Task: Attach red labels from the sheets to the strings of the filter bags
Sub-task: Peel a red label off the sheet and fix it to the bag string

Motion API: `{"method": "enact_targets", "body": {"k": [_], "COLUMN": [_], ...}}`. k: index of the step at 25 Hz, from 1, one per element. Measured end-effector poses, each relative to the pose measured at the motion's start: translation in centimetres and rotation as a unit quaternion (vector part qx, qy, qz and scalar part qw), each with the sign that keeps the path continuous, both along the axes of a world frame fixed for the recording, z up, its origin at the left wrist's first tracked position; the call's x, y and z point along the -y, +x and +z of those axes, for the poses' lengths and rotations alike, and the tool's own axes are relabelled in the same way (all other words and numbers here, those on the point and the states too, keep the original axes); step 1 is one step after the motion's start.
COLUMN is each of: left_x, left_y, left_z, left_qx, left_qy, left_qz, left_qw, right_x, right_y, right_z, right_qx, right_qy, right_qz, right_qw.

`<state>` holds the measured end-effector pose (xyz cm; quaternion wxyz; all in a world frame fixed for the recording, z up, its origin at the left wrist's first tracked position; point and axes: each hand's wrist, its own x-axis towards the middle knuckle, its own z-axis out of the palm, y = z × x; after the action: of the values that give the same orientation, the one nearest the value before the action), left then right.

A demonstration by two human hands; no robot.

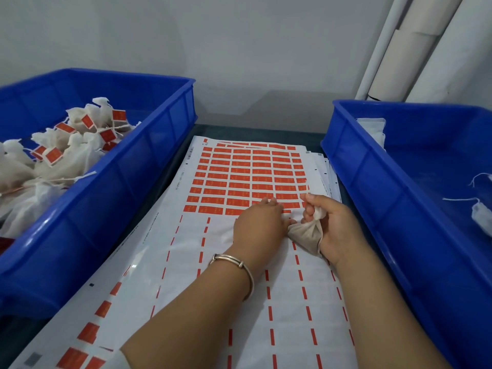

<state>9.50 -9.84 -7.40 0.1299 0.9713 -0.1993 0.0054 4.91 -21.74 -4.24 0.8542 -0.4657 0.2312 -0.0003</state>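
Two blue plastic crates flank a label sheet (pixel 229 182) on a dark work surface, seen from above. At the left of the frame, the left crate (pixel 149 145) holds a heap of white filter bags (pixel 66 145) that already carry red labels on their strings; its long right wall runs beside the sheet's left edge, and its lower corner sits over the sheet's margin. Down the centre, the sheet's far half is covered with rows of red labels (pixel 239 171), while the near half shows only thin red dashes on bare white backing. More sheets peek out beneath its right edge.

The left hand (pixel 259 227), a metal bangle (pixel 237 270) on the wrist, lies palm down at the nearest row of labels, its fingertips (pixel 269 202) bent onto that row; whether they pinch a label cannot be told. Just right of it, almost touching, the right hand (pixel 332 227) grips a filter bag (pixel 306 233), fingers curled around its gathered neck, the bag's body resting against the sheet.

At the right of the frame, the right crate (pixel 372 187) stands close to the stacked sheets' edge, with a few unlabelled white bags (pixel 480 214) and loose strings on its floor. Pale rolls (pixel 415 49) lean against the wall at upper right.
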Motion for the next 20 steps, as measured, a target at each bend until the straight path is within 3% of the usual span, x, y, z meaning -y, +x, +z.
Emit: {"method": "enact_targets", "body": {"k": [3,9,14,20], "left_x": [0.07,-0.32,-0.16,-0.20], "left_y": [0.00,-0.31,-0.27,-0.16], "left_z": [0.24,0.04,0.23,0.80], "left_qx": [-0.008,0.039,0.040,-0.010], "left_qy": [0.016,-0.078,-0.058,-0.069], "left_qz": [-0.006,0.031,0.039,0.012], "left_qw": [1.000,0.996,0.997,0.997], "right_x": [-0.09,0.02,0.07,0.07], "right_y": [-0.29,-0.26,-0.21,-0.03], "right_z": [0.27,0.38,0.36,0.04], "right_qx": [0.010,0.022,0.025,0.017], "right_qy": [0.009,-0.006,0.001,0.005], "right_qz": [0.010,0.019,0.020,0.023], "right_qw": [1.000,1.000,0.999,1.000]}}
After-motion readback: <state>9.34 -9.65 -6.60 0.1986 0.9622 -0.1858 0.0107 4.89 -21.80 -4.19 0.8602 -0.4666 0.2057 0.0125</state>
